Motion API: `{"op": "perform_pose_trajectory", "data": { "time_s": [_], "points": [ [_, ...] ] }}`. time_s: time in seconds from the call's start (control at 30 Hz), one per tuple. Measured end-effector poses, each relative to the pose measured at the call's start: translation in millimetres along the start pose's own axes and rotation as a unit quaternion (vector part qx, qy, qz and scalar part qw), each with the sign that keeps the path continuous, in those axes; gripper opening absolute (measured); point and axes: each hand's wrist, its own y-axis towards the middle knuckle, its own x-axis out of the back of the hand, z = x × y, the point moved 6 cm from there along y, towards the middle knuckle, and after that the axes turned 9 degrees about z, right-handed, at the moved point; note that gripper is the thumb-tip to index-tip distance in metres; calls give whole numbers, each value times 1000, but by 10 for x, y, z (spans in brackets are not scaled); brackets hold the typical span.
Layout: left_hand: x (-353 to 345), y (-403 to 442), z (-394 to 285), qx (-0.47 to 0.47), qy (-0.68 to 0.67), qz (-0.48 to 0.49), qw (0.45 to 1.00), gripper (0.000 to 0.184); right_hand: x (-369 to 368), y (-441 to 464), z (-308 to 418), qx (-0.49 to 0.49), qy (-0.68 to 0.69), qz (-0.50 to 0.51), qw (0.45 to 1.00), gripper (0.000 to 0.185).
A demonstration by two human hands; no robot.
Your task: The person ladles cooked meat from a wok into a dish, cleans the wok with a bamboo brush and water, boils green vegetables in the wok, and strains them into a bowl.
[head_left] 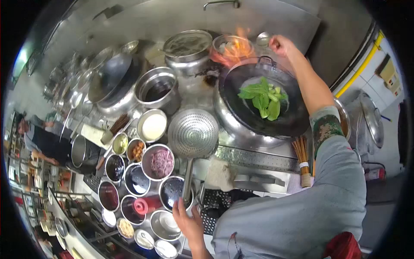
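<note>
Leafy green vegetables (pixel 264 97) lie in a large black wok (pixel 239 118) on the stove. Beyond the wok's far rim, my right hand (pixel 280 45) is raised with its fingers curled closed. A small metal ladle bowl (pixel 263 39) is just left of it; whether the hand holds the ladle or something else, I cannot make out. My left hand (pixel 188 222) is low at the front, fingers apart and holding nothing, by the handle end of a perforated skimmer (pixel 193 133). That skimmer rests across metal bowls, including one of chopped purple onion (pixel 158 162).
Flames (pixel 233 49) rise behind the wok. A lidless pot (pixel 157 88) and a bigger pot of liquid (pixel 188 44) stand left. Several seasoning containers, a red squeeze bottle (pixel 144 205), a bamboo brush (pixel 301 151) and a cloth (pixel 220 175) are nearby. Another person (pixel 45 138) stands far left.
</note>
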Motion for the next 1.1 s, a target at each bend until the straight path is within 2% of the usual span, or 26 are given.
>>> {"op": "perform_pose_trajectory", "data": {
  "time_s": [0.07, 0.1, 0.13, 0.17, 0.23, 0.27, 0.3, 0.33, 0.43, 0.47, 0.5, 0.57, 0.6, 0.67, 0.7, 0.73, 0.77, 0.83, 0.93, 1.03, 1.07, 1.1],
  "points": [
    [76, -156, 127, 11, -9, -2, 1000, 54, 429, 100, 28, -19, -283, -43, 958, 21],
    [120, -217, 181, 17, -7, -10, 1000, 55, 511, 88, 15, -28, -454, -66, 888, 14],
    [230, -247, 105, 23, -6, -13, 1000, 47, 528, 34, -61, -40, -609, -90, 787, 13],
    [311, -357, 258, 13, 23, -27, 999, 48, 561, -97, -46, -51, -736, -121, 664, 18],
    [397, -392, 339, 37, 60, -61, 996, 45, 56, -289, -189, 71, -865, -90, 489, 23],
    [460, -337, 268, 33, 78, -57, 995, 42, -137, -374, -250, 65, -827, -103, 548, 29],
    [535, -284, 188, 28, 97, -52, 994, 40, -626, -705, -278, 115, -841, -60, 525, 37],
    [607, -230, 53, -40, 112, -65, 991, 39, -851, -777, -314, 109, -771, -48, 625, 39],
    [597, -174, 120, -41, 94, -90, 991, 39, -1213, -321, -697, 107, -572, 28, 813, 30],
    [641, -165, -2, -36, 84, -77, 993, 39, -1317, -131, -905, 87, -511, 40, 854, 27],
    [697, -165, -145, -11, 71, -59, 996, 39, -1370, 186, -1141, 44, -487, 29, 872, 24],
    [738, -246, -142, -9, 13, -51, 999, 38, -1723, 130, -1416, 42, -433, 15, 900, 17],
    [762, -311, -151, 8, 45, -47, 998, 40, -1855, 188, -1581, 81, -398, -19, 913, 14],
    [842, -502, -131, 126, 53, -34, 990, 43, -2049, 316, -1863, 9, -198, 74, 977, 14],
    [863, -596, -87, 184, 55, -29, 981, 44, -2180, 398, -1965, -29, -93, 119, 988, 16],
    [873, -710, 8, 124, 47, -51, 990, 48, -2328, 540, -2038, -55, 43, 160, 985, 23],
    [927, -774, -35, 157, 15, -35, 987, 47, -2473, 489, -1985, -91, 177, 188, 962, 26],
    [824, -1040, 419, 112, 42, -75, 990, 45, -2648, 270, -1797, -114, 390, 135, 904, 28],
    [783, -1109, 606, 168, -72, -90, 979, 43, -2728, 149, -1507, -74, 516, 180, 834, 23],
    [841, -958, 558, 178, -20, -64, 982, 42, -2574, 162, -1242, -26, 536, 241, 809, 25],
    [763, -982, 867, 151, 2, -78, 985, 42, -2492, 160, -1168, -18, 543, 254, 800, 25],
    [802, -900, 790, 144, 2, -67, 987, 42, -2396, 117, -1067, -2, 546, 257, 797, 22]
  ]
}}
